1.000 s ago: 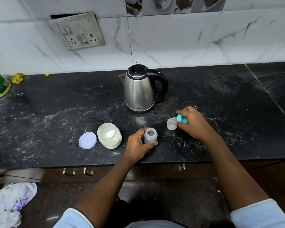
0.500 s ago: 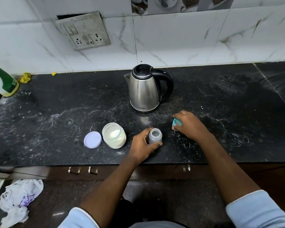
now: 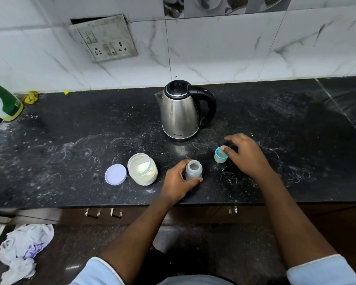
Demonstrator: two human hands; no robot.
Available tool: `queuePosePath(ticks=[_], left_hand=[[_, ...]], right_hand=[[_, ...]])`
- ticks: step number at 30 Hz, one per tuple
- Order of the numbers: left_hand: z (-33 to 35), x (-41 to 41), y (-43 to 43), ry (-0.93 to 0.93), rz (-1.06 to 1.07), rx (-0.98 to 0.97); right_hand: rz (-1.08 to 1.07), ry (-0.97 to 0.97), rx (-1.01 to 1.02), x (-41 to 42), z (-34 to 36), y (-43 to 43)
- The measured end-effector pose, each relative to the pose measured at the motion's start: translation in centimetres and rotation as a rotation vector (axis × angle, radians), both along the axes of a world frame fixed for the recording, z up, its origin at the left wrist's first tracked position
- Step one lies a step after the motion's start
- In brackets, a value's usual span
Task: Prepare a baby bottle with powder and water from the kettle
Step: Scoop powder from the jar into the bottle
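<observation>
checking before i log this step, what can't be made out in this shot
Head view only:
- Water level in the kettle: closed lid and steel wall hide it.
- Lower part of the baby bottle: the left hand grips round it.
- Whether the right hand touches the teal cap: thumb overlaps its rim.
- Green bottle: cut off by the left edge.

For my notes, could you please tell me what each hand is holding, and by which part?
The left hand grips the bottle round its body; the right hand holds nothing, thumb beside the cap.
</observation>
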State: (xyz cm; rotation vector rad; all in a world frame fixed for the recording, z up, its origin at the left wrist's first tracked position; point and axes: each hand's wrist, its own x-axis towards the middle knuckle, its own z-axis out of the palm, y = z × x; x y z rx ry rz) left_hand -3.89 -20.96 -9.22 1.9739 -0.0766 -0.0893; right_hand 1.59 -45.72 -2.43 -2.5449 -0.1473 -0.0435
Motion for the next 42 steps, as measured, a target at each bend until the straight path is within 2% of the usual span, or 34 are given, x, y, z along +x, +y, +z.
queuePosePath(ticks=[4, 14, 19, 23, 25, 27, 32, 36, 42], left_hand=[[0.1, -0.1, 0.0, 0.004, 0.001, 0.014], [1.7, -0.9, 0.8, 0.12, -0.05, 0.057], [5.2, -2.5, 2.9, 0.034, 0.032, 0.009], [7.3, -5.2, 6.3, -0.131, 0.243, -0.038], [7.3, -6.0, 8.8, -0.287, 0.358, 0.057], [6.7, -6.0, 11.2, -0.332, 0.425, 0.164], [4.6, -3.9, 14.6, -0.093, 0.324, 0.388], [3.7, -2.3, 14.8, 0.046, 0.232, 0.357], [2.4, -1.6, 14.4, 0.041, 0.249, 0.141]], right_hand=[[-0.019, -0.055, 0.081, -1.1, 1.2, 0.2], [0.112, -0.06, 0.173, -1.7, 2.6, 3.9], [0.229, -0.12, 0.225, -1.7, 4.2, 7.6], [0.382, -0.178, 0.246, -1.5, 5.0, 12.5], [0.471, -0.163, 0.192, -1.2, 4.9, 15.7], [0.559, -0.09, 0.096, -0.5, 4.6, 18.9], [0.679, 0.142, -0.362, 1.2, 4.9, 24.5], [0.679, 0.215, -0.691, 1.4, 5.3, 26.7], [0.624, 0.242, -0.736, 1.6, 4.7, 27.1]])
